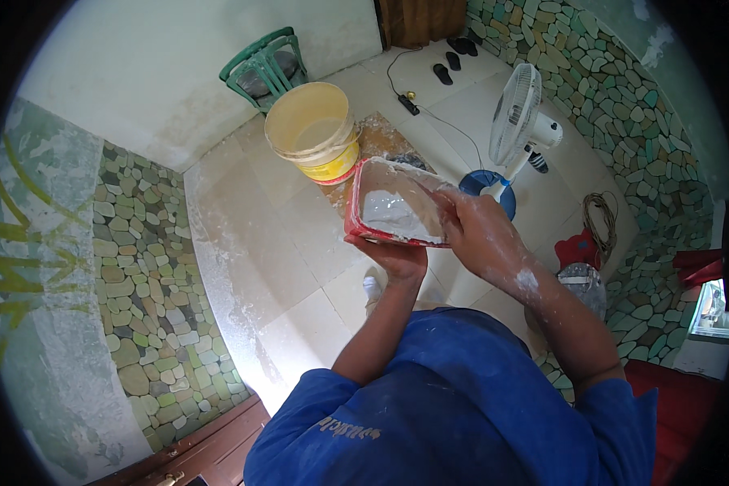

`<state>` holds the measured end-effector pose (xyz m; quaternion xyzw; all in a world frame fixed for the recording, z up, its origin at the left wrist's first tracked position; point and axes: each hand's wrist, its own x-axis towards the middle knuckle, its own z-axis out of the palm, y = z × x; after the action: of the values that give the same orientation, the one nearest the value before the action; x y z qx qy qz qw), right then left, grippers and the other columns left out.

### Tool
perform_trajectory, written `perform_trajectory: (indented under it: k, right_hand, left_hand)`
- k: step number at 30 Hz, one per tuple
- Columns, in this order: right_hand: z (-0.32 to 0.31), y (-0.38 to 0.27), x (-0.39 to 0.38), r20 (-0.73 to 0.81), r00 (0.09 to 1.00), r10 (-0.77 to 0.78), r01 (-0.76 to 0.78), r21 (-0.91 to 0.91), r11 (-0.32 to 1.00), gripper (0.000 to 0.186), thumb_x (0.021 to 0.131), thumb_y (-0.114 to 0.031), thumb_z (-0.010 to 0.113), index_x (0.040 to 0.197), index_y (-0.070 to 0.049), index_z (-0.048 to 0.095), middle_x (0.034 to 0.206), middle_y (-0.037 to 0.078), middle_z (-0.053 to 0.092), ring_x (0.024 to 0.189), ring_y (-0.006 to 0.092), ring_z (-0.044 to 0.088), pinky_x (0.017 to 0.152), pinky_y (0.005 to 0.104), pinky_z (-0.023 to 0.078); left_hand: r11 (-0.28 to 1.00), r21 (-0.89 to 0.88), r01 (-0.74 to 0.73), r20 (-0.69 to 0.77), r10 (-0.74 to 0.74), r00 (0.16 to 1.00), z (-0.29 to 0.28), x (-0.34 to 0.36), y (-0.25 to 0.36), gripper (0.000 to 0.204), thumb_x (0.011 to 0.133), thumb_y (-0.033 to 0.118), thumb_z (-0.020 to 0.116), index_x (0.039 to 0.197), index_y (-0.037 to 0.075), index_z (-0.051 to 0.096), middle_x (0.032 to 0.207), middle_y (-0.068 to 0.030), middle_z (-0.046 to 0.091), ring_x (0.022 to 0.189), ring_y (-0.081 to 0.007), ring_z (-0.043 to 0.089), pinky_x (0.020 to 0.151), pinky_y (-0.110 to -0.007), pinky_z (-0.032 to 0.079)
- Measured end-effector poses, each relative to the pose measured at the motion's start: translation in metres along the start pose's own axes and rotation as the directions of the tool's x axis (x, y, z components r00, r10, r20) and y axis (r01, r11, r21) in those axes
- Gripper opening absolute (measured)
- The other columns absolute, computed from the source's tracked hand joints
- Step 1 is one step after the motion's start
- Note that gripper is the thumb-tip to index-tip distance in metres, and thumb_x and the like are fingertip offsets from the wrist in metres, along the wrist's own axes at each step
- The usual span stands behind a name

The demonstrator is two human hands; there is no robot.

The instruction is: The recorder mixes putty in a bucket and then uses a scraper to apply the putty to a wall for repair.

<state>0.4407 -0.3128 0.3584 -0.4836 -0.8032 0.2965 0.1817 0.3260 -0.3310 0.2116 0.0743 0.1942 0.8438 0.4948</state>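
In front of my body I hold up a red rectangular container, its rim and inside smeared with white putty. My left hand is under its near left side, the fingers hidden beneath it, carrying it. At the container's right end, my right hand is closed, its fingertips reaching over the rim beside a flat, putty-smeared brownish surface. I cannot tell whether that surface is a scraper or the container's inner wall. White smears mark my right hand and forearm.
Beyond stands a yellow bucket on a stained board. A green chair is by the wall. A white fan with a blue base stands right; its cord crosses the tiles. Dark sandals and coiled cable lie along the right.
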Motion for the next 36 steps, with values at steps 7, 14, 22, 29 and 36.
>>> perform_trajectory:
  k: [7,14,22,29,36]
  right_hand:
    - [0.017,0.003,0.016,0.022,0.997,0.075,-0.078,0.245,0.966,0.028,0.089,-0.006,0.054,0.114,0.004,0.059,0.079,0.016,0.068,0.068,0.0211,0.066,0.066,0.033,0.051]
    - [0.016,-0.002,0.015,0.117,0.99,0.078,-0.118,0.391,0.913,0.029,0.09,-0.007,0.056,0.116,0.006,0.057,0.084,0.011,0.069,0.07,0.0124,0.061,0.066,0.0279,0.05]
    - [0.003,-0.019,0.01,0.057,0.989,-0.136,0.124,0.188,0.974,0.03,0.086,-0.013,0.058,0.112,0.001,0.062,0.082,0.023,0.067,0.076,0.0379,0.067,0.071,0.0436,0.052]
    - [-0.02,-0.041,0.03,0.229,0.97,-0.076,0.172,-0.437,0.883,0.031,0.083,-0.005,0.055,0.113,-0.001,0.063,0.083,0.02,0.067,0.08,0.0364,0.067,0.073,0.0466,0.052]
    - [-0.01,-0.031,0.064,0.616,0.788,0.011,0.269,-0.361,0.893,0.03,0.078,-0.002,0.057,0.107,0.003,0.064,0.101,0.024,0.066,0.096,0.038,0.064,0.079,0.0428,0.053]
  left_hand:
    - [0.999,-0.033,-0.02,0.046,0.022,0.999,-0.003,0.013,0.01,0.088,0.085,0.08,0.034,0.15,0.021,0.024,0.149,-0.0032,0.036,0.136,-0.0268,0.038,0.112,-0.048,0.035]
    - [0.998,-0.053,-0.022,0.117,0.028,0.993,0.004,0.021,0.026,0.079,0.089,0.075,0.034,0.149,0.023,0.027,0.148,-0.0024,0.036,0.137,-0.0263,0.038,0.112,-0.048,0.035]
    - [0.985,-0.111,0.135,0.102,-0.123,0.987,-0.001,0.018,0.036,0.075,0.091,0.072,0.034,0.148,0.023,0.03,0.147,-0.0035,0.039,0.134,-0.0258,0.042,0.11,-0.046,0.038]
    - [0.868,0.037,0.496,0.189,-0.493,0.849,0.0,0.016,0.04,0.087,0.087,0.077,0.033,0.148,0.015,0.031,0.146,-0.0082,0.042,0.133,-0.0287,0.043,0.111,-0.046,0.036]
    - [0.632,0.241,0.737,0.173,-0.775,0.608,0.004,0.007,0.041,0.092,0.086,0.079,0.028,0.148,0.011,0.028,0.146,-0.0154,0.041,0.132,-0.0345,0.044,0.109,-0.05,0.038]
